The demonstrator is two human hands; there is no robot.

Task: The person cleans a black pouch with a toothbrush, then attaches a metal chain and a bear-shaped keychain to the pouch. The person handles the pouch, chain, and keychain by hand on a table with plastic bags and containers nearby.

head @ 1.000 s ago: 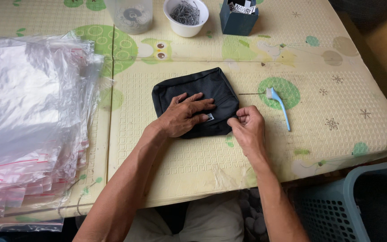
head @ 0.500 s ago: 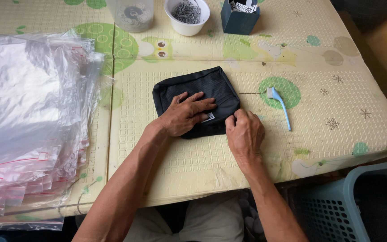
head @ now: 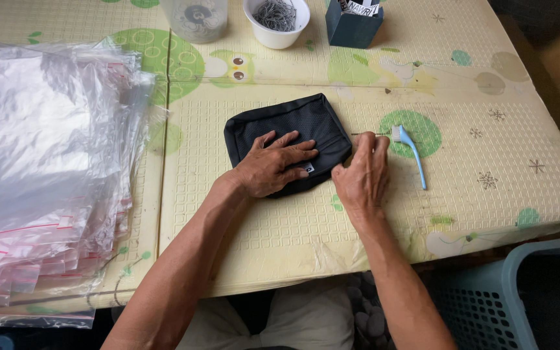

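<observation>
Fingers of left hand [head: 272,167] spread flat on black mesh pouch [head: 293,123]; right hand [head: 361,174] fingers loosely open, touching pouch edge.

Left edge: stack of clear plastic bags [head: 40,162]
Top centre: white bowl [head: 277,26] of grey, possibly metal, bits
Top right of centre: dark teal box [head: 352,29]
Lower right: blue basket [head: 526,291]

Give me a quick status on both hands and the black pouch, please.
Left hand flat on black pouch, pressing it to the mat. Right hand at pouch's right edge, fingers curled. Blue brush just right, apart from the hand.
</observation>
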